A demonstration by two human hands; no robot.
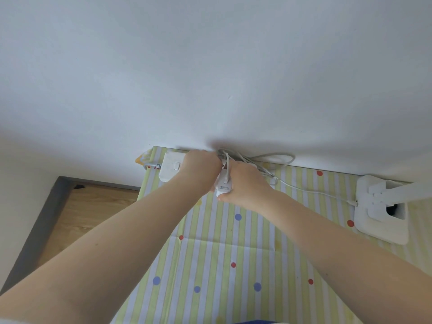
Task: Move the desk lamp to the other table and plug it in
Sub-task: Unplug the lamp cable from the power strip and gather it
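Observation:
A white power strip (168,167) lies against the wall at the table's far left corner. My left hand (201,170) presses down on its right part and hides the sockets there. My right hand (245,181) grips the lamp's white plug adapter (224,186), which sits between both hands at the strip. The thin white lamp cord (311,191) runs from the adapter to the white desk lamp base (383,220) at the right, by the wall. Whether the plug is seated in a socket I cannot tell.
The table carries a striped green and white cloth with dots (233,242). A loop of grey cable (275,157) lies along the wall behind my hands. The lamp's arm (411,191) leaves the frame at right. Wooden floor (88,211) shows at left, below the table edge.

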